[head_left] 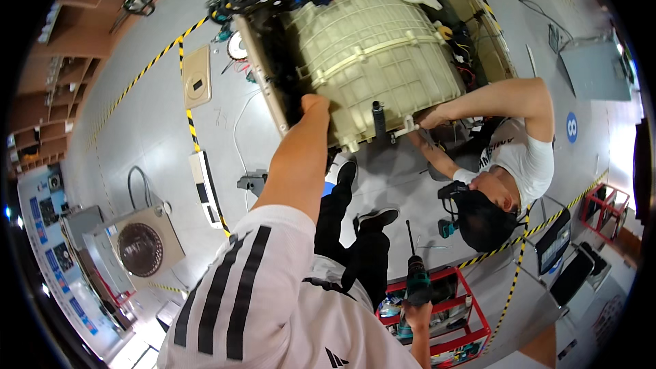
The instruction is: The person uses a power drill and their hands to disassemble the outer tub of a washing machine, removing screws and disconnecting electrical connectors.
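Observation:
A cream ribbed plastic tub (369,61) lies inside an open metal appliance cabinet (260,72). My left hand (311,106) reaches to the tub's left side; its fingers disappear into the dark gap by the cabinet wall. Down at lower right, my right hand (418,316) grips a teal-and-black cordless drill (418,277) with a long bit pointing upward. A dark hose (378,121) hangs from the tub's near end. Beside it a co-worker's hand (430,117) is at the tub's edge, near a white plastic part (410,124).
The co-worker (512,164) crouches on the right. A red rack (465,314) stands below my drill, a second drill (447,227) lies near the co-worker. A long white strip (208,201), beige panel (197,75) and fan unit (140,246) are to my left, wooden shelves (51,61) beyond.

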Demonstrator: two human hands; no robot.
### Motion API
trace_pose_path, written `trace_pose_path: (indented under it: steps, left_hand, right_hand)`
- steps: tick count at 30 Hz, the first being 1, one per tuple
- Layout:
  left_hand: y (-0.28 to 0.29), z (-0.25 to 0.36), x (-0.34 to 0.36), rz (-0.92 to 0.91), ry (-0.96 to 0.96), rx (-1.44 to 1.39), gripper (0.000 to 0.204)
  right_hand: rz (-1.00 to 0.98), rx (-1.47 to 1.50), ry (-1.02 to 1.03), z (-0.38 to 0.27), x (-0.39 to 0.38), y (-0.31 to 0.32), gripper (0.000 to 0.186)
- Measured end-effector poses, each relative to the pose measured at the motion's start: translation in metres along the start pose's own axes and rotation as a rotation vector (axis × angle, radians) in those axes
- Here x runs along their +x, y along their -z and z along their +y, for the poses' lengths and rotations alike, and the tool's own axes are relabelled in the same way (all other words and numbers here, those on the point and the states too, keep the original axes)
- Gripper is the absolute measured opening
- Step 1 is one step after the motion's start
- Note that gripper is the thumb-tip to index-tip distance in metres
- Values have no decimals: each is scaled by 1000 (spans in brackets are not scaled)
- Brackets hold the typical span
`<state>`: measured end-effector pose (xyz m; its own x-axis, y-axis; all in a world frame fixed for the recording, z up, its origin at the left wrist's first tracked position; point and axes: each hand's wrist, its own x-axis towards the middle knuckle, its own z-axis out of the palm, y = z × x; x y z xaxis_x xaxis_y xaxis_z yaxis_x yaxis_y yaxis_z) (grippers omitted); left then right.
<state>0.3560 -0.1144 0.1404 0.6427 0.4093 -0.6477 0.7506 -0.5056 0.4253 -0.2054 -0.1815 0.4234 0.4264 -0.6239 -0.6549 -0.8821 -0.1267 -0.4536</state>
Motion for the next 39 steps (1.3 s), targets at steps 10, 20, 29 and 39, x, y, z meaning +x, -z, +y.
trace_pose_path:
  steps: [10, 20, 29, 39]
  left_hand:
    - [29, -12, 80, -138, 160, 386, 44]
    - [38, -37, 103, -124, 187, 587, 39]
    - [48, -31, 94, -168, 158, 758, 33]
    - [35, -6, 54, -269, 49, 1025, 27]
  right_hand:
    - [6, 197, -586, 40, -65, -33, 29]
    - [-38, 337, -693, 64, -81, -38, 38]
    - [69, 456, -656, 14, -52, -25, 18]
    - [24, 456, -623, 23, -56, -36, 12]
